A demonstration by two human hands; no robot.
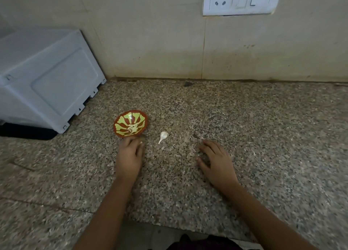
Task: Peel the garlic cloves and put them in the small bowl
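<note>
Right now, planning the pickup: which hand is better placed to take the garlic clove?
Left hand: it lies nearer the garlic clove and right by the small bowl; the right hand rests farther off.

Speckled granite counter (244,136), brown-grey, runs the full width. White appliance casing (47,80) sits at far left, angled, on a black base (26,132); 1 recessed panel on its facing side. Beige tiled wall (150,33) behind, grubby along the bottom edge. White switch plate (241,0) upper right: 1 3-pin socket, rocker switches beside it. Small dark chip (188,83) lies where counter meets wall.
</note>
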